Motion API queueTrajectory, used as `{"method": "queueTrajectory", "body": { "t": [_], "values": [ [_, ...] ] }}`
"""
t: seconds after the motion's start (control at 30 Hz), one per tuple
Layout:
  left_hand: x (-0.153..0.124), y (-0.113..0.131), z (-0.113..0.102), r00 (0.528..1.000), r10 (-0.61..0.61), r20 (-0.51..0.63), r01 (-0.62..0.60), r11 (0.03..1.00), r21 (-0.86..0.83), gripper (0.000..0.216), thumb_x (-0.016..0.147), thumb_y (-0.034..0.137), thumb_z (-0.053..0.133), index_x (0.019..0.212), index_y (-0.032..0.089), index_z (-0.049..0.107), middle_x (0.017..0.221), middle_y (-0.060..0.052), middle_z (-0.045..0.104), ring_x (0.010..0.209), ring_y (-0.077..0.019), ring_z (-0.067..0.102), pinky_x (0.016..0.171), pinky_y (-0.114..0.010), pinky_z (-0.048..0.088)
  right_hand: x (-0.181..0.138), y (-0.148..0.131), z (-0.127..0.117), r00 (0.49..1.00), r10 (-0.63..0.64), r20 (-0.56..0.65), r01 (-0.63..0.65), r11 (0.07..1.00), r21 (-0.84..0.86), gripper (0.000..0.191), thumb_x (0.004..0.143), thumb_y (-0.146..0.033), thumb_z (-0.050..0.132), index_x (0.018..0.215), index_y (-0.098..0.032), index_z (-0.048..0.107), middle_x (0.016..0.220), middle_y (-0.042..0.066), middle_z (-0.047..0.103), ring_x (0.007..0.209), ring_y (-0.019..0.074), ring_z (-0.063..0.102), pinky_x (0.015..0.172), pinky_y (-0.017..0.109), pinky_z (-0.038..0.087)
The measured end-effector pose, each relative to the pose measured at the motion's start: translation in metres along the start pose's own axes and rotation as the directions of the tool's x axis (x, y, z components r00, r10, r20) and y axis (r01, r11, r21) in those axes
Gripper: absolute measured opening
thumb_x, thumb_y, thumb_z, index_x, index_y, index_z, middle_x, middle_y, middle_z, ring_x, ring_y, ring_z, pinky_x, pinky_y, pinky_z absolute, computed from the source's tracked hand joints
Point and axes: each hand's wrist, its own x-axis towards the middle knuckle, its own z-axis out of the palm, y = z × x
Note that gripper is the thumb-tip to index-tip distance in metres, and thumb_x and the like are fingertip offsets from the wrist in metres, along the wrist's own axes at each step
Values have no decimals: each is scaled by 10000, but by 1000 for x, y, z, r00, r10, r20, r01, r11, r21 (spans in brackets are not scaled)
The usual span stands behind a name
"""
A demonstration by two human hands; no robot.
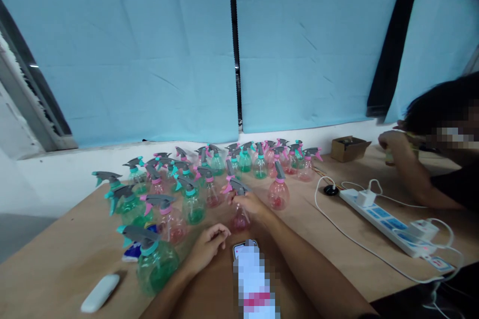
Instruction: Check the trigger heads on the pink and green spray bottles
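Observation:
My right hand [250, 204] is wrapped round the neck of a pink spray bottle [240, 219] with a grey head, which stands upright on the table. My left hand [210, 247] hovers or rests just left of it, holding nothing, its fingers loosely bent and apart. Close to that hand are a green spray bottle [159, 266] and a pink spray bottle [172, 224]. Another pink spray bottle [279, 194] stands right of my right hand. In front of me lies a phone [245, 246], its screen mostly blurred out.
Several more green and pink spray bottles [245, 159] crowd the table [63, 239] toward the wall. A white oblong case [100, 293] lies at the front left. On the right are a power strip [385, 222] with cables, a cardboard box [350, 148] and a seated person [449, 174].

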Motion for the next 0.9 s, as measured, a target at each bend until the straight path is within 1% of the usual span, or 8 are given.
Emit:
{"method": "queueTrajectory", "body": {
  "t": [0.13, 0.23, 0.33, 0.43, 0.53, 0.63, 0.8, 0.9],
  "values": [
    [0, -1, 0, 1000, 7, 1, -7, 1000, -5, 389, 858, 549, 512, 883, 175, 618, 638, 36, 507, 552, -109, 431, 496, -213, 300, 4, 8, -12, 975, -16, -220, 24, 999, 32, 92, 644, -201, 572, 722, -196, 622, 668, -10, 623, 631, 149, 598, 660, 285, 520],
    [0, -1, 0, 1000, 4, 1, -4, 1000, -11, 381, 854, 543, 514, 887, 178, 619, 636, 34, 506, 559, -114, 435, 493, -213, 301, 6, 11, -23, 893, -35, -449, 16, 999, -47, 80, 659, -238, 591, 727, -197, 596, 650, -25, 594, 601, 143, 590, 620, 270, 516],
    [0, -1, -1, 1000, -6, -4, 6, 1000, -14, 377, 849, 541, 520, 882, 179, 621, 635, 33, 500, 560, -115, 434, 493, -213, 303, 4, 9, -33, 817, -106, -567, -26, 975, -220, 138, 746, -291, 560, 820, -190, 620, 678, -7, 609, 608, 161, 601, 613, 281, 506],
    [0, -1, -1, 1000, -4, -3, 4, 1000, -12, 372, 846, 540, 525, 881, 184, 627, 642, 31, 504, 567, -117, 440, 497, -213, 305, -1, 5, -38, 773, -290, -565, -18, 879, -477, 249, 784, -269, 543, 1008, -191, 620, 858, 43, 661, 767, 195, 621, 745, 318, 503],
    [0, -1, -1, 1000, -10, -5, 10, 1000, -10, 374, 837, 547, 529, 875, 189, 630, 636, 31, 509, 565, -118, 442, 500, -213, 309, -5, 6, -38, 753, -415, -511, 17, 788, -615, 451, 777, -192, 512, 1228, -199, 520, 1135, 93, 620, 1005, 222, 585, 923, 364, 450],
    [0, 2, 0, 1000, -24, -10, 24, 1000, -6, 375, 832, 546, 527, 875, 187, 627, 628, 33, 508, 551, -116, 434, 498, -215, 309, -7, 12, -38, 760, -446, -472, 30, 750, -661, 553, 776, -147, 464, 1327, -186, 437, 1194, 111, 569, 1105, 233, 541, 986, 390, 412],
    [0, 4, 1, 1000, -19, -5, 19, 1000, -22, 384, 821, 556, 533, 871, 185, 622, 626, 34, 503, 547, -117, 429, 493, -218, 302, -4, 26, -43, 745, -473, -470, -54, 661, -749, 577, 768, -165, 501, 1342, -167, 437, 1195, 136, 527, 1164, 276, 489, 1035, 461, 367],
    [-1, 4, 1, 1000, -14, 0, 14, 1000, -18, 388, 834, 553, 520, 874, 180, 621, 632, 33, 500, 540, -112, 420, 492, -217, 304, -1, 33, -46, 752, -469, -464, -63, 649, -758, 591, 792, -195, 522, 1373, -167, 412, 1239, 148, 511, 1200, 284, 464, 1051, 483, 356]
  ]
}}
